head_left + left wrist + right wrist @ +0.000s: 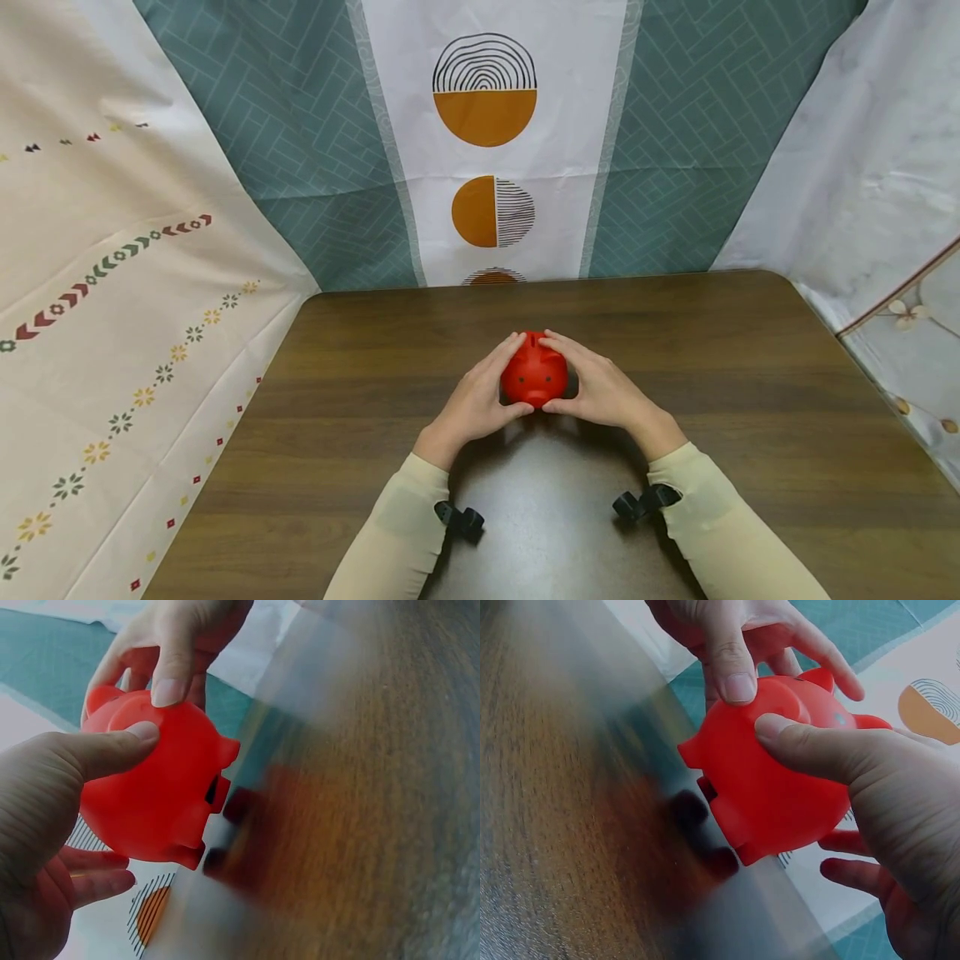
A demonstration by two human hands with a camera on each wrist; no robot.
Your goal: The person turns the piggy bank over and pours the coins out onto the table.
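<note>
The backdrop (487,142) rises behind everything, a white strip with orange half-circles and black lines between two teal brick-patterned panels, and pale cloths hang at either side: the one on my left (112,333) with rows of small flowers and arrows, the one on my right (870,150) plain white.

Below it lies the dark wooden table (750,400), its surface glossy enough to throw back a blurred red reflection in both wrist views.

My two cream sleeves (405,533) reach in from the bottom edge, each with a black strap at the wrist.

My left hand (474,406) and my right hand (603,392) meet near the middle of the table, cupped round opposite sides of the red piggy bank (534,375). On each hand the thumb (112,746) presses the pig's near face, beside its snout, and the fingers curl over its back, so both hands hold it between them. Its snout faces me. In the wrist views its short legs sit just above the tabletop; I cannot tell whether they touch it.
</note>
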